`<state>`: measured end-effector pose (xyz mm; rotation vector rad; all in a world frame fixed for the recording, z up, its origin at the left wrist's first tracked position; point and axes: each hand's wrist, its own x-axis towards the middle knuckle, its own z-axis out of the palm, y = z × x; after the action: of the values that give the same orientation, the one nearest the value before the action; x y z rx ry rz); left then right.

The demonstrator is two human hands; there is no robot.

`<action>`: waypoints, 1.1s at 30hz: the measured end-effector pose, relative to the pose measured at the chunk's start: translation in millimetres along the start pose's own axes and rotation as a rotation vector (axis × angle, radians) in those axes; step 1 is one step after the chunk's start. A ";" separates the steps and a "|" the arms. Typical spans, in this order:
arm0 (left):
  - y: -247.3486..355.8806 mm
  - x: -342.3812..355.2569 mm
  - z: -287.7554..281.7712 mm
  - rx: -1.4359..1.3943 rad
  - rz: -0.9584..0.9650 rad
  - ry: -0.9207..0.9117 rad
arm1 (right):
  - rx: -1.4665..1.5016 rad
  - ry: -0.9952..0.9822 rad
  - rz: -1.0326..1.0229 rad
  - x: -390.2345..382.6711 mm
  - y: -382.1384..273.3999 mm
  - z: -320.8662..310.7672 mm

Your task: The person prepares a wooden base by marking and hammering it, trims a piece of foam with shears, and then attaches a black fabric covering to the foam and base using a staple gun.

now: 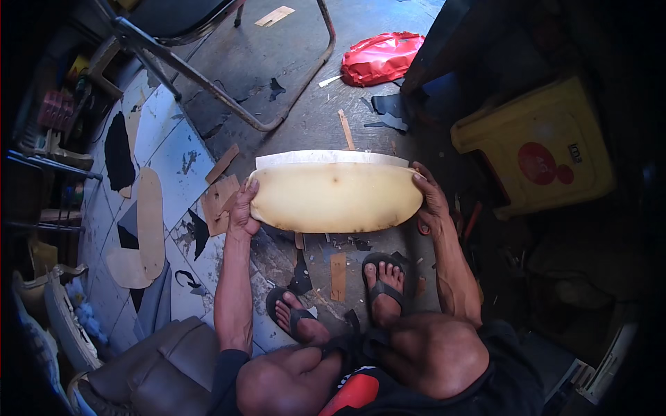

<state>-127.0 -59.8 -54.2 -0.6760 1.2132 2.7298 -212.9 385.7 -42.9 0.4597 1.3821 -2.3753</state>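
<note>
A cream-yellow foam pad [336, 197], long and round-ended with a few brown marks, is held up level above the floor, in front of my feet. Behind its far edge shows a pale, flat strip [333, 157]; whether the two are joined I cannot tell. My left hand [243, 208] grips the pad's left end, thumb on the face and fingers mostly hidden behind. At the opposite end, my right hand [433, 199] is closed round the edge in the same way. The underside of the pad is out of sight.
A metal-legged chair [229, 104] stands beyond the pad, left of a crumpled red bag [381, 61]. To the right is a yellow plastic stool [548, 132]. Thin oval board [150, 222] and dark scraps [120, 156] litter the tiles; a brown padded seat [156, 367] sits at lower left.
</note>
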 end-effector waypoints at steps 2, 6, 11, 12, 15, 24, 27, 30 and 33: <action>6.1 10.8 1.5 -0.090 -0.066 -0.030 | 0.136 -0.003 0.055 7.8 -5.5 7.6; 12.4 30.8 2.8 -0.180 -0.134 -0.012 | 0.040 0.063 0.096 26.8 -8.9 16.4; -5.9 74.7 -14.9 0.561 0.111 0.311 | -0.641 0.128 -0.205 61.5 10.2 3.2; -10.4 79.8 -18.3 0.753 0.149 0.401 | -0.734 0.151 -0.258 66.6 15.8 7.0; -25.8 85.4 3.1 1.409 0.276 0.665 | -1.100 0.316 -0.342 70.7 27.8 8.4; -30.4 95.3 -24.7 1.155 0.102 0.597 | -1.071 0.352 -0.026 63.7 31.5 -1.1; -35.0 82.7 -20.4 1.625 0.353 0.674 | -1.227 0.358 -0.029 52.1 33.7 0.7; -19.3 81.9 -32.6 1.619 0.430 0.660 | -1.234 0.376 -0.012 43.0 40.1 26.3; 1.3 83.6 -24.3 1.428 0.275 0.561 | -1.112 0.417 -0.050 41.2 35.5 21.3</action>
<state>-193.7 -86.9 -103.1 -0.9923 2.8778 1.0577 -235.3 345.0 -78.3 0.5727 2.5850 -1.2058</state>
